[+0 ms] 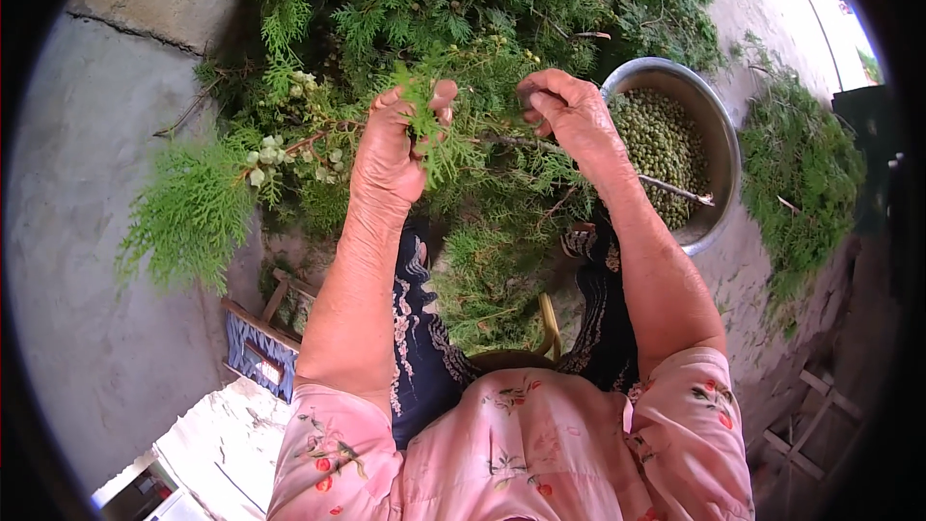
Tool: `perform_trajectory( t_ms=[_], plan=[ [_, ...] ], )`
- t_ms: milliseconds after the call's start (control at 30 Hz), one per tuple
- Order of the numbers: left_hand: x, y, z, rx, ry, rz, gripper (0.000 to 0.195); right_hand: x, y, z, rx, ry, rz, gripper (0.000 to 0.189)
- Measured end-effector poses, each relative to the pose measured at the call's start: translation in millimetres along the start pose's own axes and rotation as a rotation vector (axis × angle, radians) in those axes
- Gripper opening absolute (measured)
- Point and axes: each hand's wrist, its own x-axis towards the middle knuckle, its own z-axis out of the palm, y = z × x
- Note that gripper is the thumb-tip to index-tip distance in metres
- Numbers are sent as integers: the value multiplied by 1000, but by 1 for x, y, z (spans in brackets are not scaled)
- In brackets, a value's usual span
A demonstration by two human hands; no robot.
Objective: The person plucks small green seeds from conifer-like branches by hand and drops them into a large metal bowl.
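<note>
My left hand (pixel 405 130) grips a leafy evergreen branch, whose feathery green tip shows between thumb and fingers. Off to the left of that hand are pale green cones (pixel 268 152) and a bushy spray of foliage (pixel 192 206). My right hand (pixel 561 105) is raised beside the metal pot's left rim, its fingers curled inward; whether something small is between them cannot be told. Many small green cones (pixel 662 137) fill the lower part of the metal pot (pixel 727 152). A bare woody stem (pixel 676 190) reaches over the pot from beneath my right forearm.
A large heap of cut evergreen branches (pixel 448 7) lies ahead. More foliage (pixel 799 181) is on the ground right of the pot, and some lies between my legs. A small wooden stool or frame (pixel 260 354) stands at left, a wooden frame (pixel 814 423) at lower right.
</note>
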Motion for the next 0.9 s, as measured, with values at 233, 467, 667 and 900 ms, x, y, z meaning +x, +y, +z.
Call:
perform_trajectory(
  t_ms=[233, 467, 667, 900],
  plan=[
    [5, -2, -4, -198, -1, -65, 21, -7, 4, 14, 231, -318, 123, 36],
    [5, 0, 8, -64, 91, -28, 4, -7, 2, 11, 442, -129, 172, 26],
    [9, 5, 12, 335, -65, -97, 15, -7, -15, 5, 436, 6, -39, 21],
    [15, -13, 8, 566, -175, -171, 27, -19, -22, 16, 282, -103, -181, 21]
  ],
)
